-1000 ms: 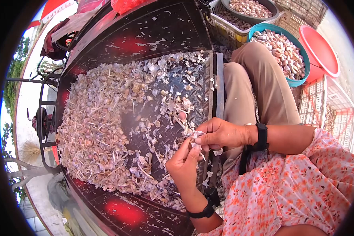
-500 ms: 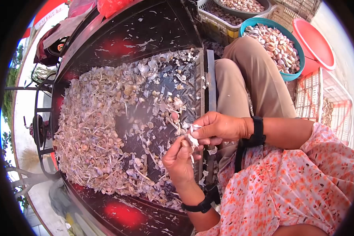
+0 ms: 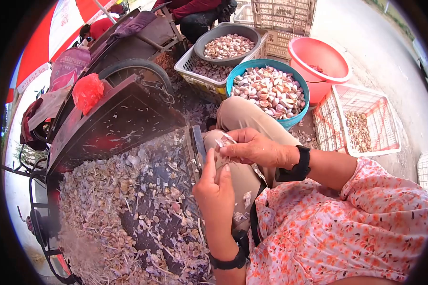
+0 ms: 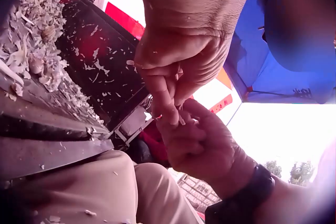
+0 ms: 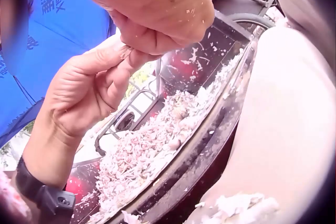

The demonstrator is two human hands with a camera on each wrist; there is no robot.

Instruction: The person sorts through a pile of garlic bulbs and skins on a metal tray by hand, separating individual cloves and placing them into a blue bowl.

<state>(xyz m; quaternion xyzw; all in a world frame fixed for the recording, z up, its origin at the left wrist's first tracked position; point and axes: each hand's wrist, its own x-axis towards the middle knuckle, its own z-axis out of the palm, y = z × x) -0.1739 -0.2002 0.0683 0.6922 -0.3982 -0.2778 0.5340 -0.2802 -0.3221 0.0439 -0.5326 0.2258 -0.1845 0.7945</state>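
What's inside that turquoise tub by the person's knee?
The turquoise tub holds a heap of loose garlic cloves. They cover its bottom, so anything underneath stays hidden.

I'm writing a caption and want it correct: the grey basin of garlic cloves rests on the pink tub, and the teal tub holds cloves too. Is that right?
Not quite. The grey basin of garlic cloves rests on a rectangular crate, as the head view shows. The teal tub does hold cloves too.
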